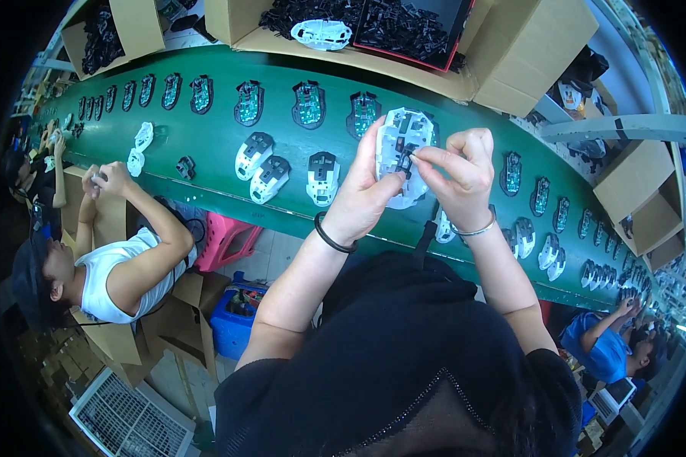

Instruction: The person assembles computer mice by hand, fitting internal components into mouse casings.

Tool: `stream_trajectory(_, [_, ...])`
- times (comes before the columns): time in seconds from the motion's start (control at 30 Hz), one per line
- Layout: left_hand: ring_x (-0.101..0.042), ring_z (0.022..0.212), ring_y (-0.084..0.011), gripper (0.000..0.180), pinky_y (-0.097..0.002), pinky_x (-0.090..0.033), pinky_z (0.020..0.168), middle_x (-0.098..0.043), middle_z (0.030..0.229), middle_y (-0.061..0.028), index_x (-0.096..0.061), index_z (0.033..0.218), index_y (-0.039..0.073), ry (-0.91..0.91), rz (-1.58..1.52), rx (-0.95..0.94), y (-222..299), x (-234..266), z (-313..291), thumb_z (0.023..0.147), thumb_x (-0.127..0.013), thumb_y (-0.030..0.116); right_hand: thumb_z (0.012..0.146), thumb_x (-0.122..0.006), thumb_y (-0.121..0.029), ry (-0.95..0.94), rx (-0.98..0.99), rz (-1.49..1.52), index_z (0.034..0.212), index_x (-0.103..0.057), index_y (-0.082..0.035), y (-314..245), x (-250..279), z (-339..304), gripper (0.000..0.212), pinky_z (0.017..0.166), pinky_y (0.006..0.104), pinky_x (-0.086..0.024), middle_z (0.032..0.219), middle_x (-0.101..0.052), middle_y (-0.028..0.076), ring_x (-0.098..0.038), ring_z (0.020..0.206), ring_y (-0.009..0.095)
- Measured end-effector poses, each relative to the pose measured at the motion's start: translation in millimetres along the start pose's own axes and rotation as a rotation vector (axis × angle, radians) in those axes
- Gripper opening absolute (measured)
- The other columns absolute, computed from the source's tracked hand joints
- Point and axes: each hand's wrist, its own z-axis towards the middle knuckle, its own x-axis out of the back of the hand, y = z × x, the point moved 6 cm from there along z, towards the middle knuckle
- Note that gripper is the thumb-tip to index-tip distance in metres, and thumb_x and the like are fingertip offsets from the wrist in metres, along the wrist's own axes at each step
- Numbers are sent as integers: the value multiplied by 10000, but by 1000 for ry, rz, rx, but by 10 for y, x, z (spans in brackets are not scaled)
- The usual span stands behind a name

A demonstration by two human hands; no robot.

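My left hand [358,194] grips a white computer mouse shell [391,141], inner side up, its thumb pressing on the shell's lower middle. Small black pieces sit inside the shell. At its centre, my right hand [463,169] pinches a small black plastic part [408,154] between thumb and fingertips. The shell is above a green work surface [282,141]. Beyond my left hand lies a mouse base with a green circuit board [363,113], one of a long row. Nearer me stands a white mouse shell with a dark top [324,177].
An open cardboard box [511,65] at the far side holds loose black parts and a red-edged black tray [411,34]. Two more shells [261,164] lie left. A co-worker [129,266] sits at my left, another [606,339] at far right. A pink stool [225,240] stands below the table.
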Motion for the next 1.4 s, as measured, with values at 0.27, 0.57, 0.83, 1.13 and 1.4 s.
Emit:
stream_trajectory(0.27, [-469,1088,-120,668,-249,-392,911,-453,1223,-71,-219,1395,56,2,182,-69,35,26,22,779,-419,-108,541,-752,-60,12,-42,-75,722,-689,-115,-3,-91,-1,200,585,301,-367,675,-422,25,-429,694,195])
stream_trajectory(0.57, [-503,1052,-114,657,-248,-460,830,-457,1230,-61,-236,1398,68,83,144,-72,-100,172,38,782,-392,-97,706,-668,-15,-73,-593,517,1117,-504,-27,201,-319,-336,443,696,269,-439,1008,-520,78,-521,863,160])
stream_trajectory(0.83, [-489,1087,-139,649,-263,-443,872,-445,1247,-81,-246,1387,51,61,557,-327,-35,26,85,776,-398,-105,733,-625,-10,-31,-706,722,1101,-480,-4,354,-413,-478,395,725,256,-444,942,-588,66,-542,827,123])
stream_trajectory(1.13, [-508,1115,-250,621,-385,-502,822,-368,1339,-142,-134,1429,169,-128,153,232,-888,-520,356,893,-427,58,830,-578,10,-35,-1043,1279,1268,-451,-4,1093,108,-1164,456,893,275,-434,1148,-559,49,-539,1021,124])
stream_trajectory(1.4, [-565,989,-191,345,-313,-484,802,-528,1178,-100,-463,1239,68,2,561,502,-1416,-125,375,905,-506,144,624,-668,-82,271,-1085,-1240,1059,-630,-172,2620,3566,-3487,446,725,377,-489,939,-569,88,-550,862,289])
